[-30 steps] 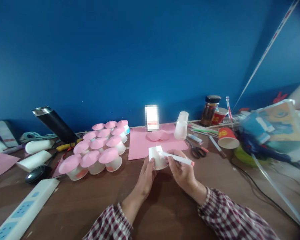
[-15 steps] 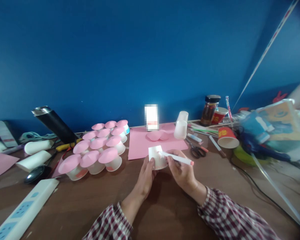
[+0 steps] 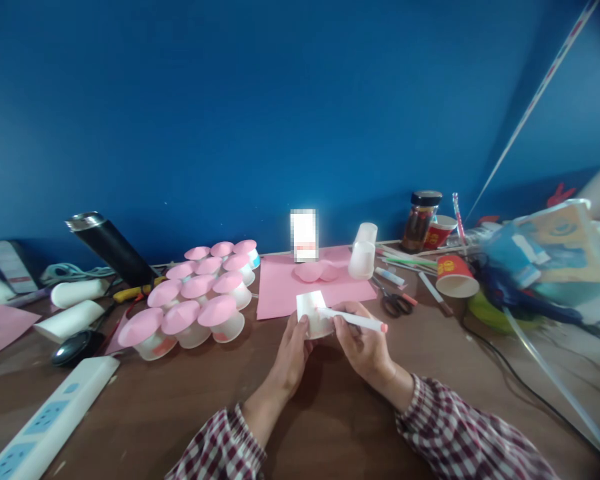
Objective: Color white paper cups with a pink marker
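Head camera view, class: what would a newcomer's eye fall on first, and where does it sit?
Probably the deep blue wall filling the upper part, with a glaring white rectangle low against it near the middle. Next come the pink-topped cups in rows, left of centre. Below centre, the left hand holds a white cup and the right hand a white pen.

Black flask (image 3: 111, 248) at left rear; white power strip (image 3: 55, 415) lies front left; dark-lidded jar (image 3: 420, 225) stands near blue wall (image 3: 280, 107).
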A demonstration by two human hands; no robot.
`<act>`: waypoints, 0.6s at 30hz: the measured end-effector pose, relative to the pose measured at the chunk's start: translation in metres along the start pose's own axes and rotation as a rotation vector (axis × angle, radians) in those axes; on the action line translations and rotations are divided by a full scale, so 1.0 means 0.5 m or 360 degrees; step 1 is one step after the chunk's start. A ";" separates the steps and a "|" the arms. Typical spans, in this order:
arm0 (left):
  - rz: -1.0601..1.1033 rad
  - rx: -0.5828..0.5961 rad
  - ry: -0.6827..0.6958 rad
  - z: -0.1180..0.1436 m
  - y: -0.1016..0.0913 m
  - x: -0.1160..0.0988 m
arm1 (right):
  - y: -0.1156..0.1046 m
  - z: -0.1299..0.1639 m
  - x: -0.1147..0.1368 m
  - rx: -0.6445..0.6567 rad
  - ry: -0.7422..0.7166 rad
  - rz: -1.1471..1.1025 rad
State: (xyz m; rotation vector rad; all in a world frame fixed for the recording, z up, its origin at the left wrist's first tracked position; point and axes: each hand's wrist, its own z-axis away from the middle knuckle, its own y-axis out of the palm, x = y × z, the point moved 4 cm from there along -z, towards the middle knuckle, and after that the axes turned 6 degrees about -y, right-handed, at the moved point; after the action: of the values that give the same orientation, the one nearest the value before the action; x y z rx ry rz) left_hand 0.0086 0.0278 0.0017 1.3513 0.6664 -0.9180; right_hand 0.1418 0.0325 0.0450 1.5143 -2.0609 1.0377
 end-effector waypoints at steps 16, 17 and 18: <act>0.0079 0.0019 0.0009 0.002 0.002 -0.005 | -0.001 0.003 0.027 0.0027 -0.0275 0.0167; 0.0080 0.0015 0.0009 0.002 0.001 -0.004 | -0.001 0.003 0.026 0.0016 -0.0277 0.0174; 0.0079 0.0013 0.0007 0.001 0.000 -0.002 | -0.001 0.004 0.024 0.0008 -0.0273 0.0181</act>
State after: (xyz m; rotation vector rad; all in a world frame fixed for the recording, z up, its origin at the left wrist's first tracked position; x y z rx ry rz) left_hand 0.0081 0.0273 0.0029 1.3717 0.6302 -0.8790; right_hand 0.1383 0.0233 0.0522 1.5522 -2.2866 0.9846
